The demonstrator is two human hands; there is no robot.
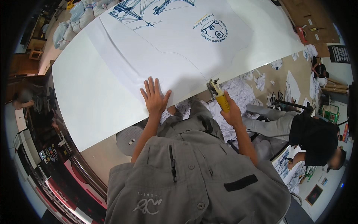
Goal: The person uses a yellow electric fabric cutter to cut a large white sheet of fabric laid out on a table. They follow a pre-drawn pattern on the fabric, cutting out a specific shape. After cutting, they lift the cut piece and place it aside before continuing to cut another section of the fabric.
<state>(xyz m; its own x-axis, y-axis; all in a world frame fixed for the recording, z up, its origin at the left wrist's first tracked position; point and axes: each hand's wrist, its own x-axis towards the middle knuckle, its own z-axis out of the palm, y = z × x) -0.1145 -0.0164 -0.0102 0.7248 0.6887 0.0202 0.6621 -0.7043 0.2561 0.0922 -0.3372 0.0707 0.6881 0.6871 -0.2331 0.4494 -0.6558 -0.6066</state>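
Observation:
A white printed fabric (149, 56) with blue crane drawings and a round emblem lies over the white table (89, 119). Thin curved outlines run across it. My left hand (154, 98) rests flat on the fabric near the table's front edge, fingers spread. My right hand (233, 112) grips the yellow handle of a small electric fabric cutter (221, 100). The cutter's metal head sits at the table's front edge, by the end of a curved outline on the fabric. Whether its blade touches the cloth cannot be made out.
White fabric scraps (238, 93) are heaped on the floor beyond the table edge. A grey round stool (128, 141) stands under the table. At right a person in a black shirt (315, 130) sits working; another person (33, 99) is at far left. Stuffed bags (71, 26) lie upper left.

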